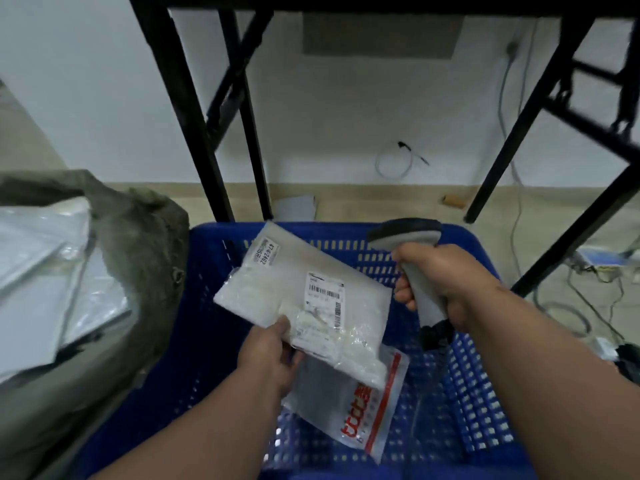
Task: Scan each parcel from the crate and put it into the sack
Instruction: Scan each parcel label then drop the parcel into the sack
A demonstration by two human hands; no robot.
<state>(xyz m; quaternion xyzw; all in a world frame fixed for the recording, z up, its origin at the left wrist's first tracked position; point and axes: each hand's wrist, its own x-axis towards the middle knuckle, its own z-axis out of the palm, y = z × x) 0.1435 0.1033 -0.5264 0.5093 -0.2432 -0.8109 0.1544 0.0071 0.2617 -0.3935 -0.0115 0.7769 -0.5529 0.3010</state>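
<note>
Left hand: the left hand (270, 355) pinched the near edge of the white bubble-wrap parcel (304, 299), thumb on top, the other fingers tucked beneath it.
Parcel in the grip: it stuck out up and away from the hand, tilted, held above the crate with its face up; almost all of it lay beyond the fingers.
Labels: the barcode label (323, 294) faced the camera near the parcel's middle; a second small label (266, 255) sat at the far corner.
Right hand: the right hand (446, 282) was wrapped round the grey handle of the barcode scanner (415, 271), its dark head up and to the left, close beside the parcel's right edge, not touching it.
Crate: the blue slotted crate (467, 410) lay under both hands.
Still inside: one grey mailer with red print (360, 417) lay on the crate floor, partly under the held parcel.
Sack: the grey-green sack (145, 237) stood open just left of the crate, touching its side, with clear-wrapped parcels (52, 278) inside.
Background: black table legs (183, 109) rose behind the crate.
</note>
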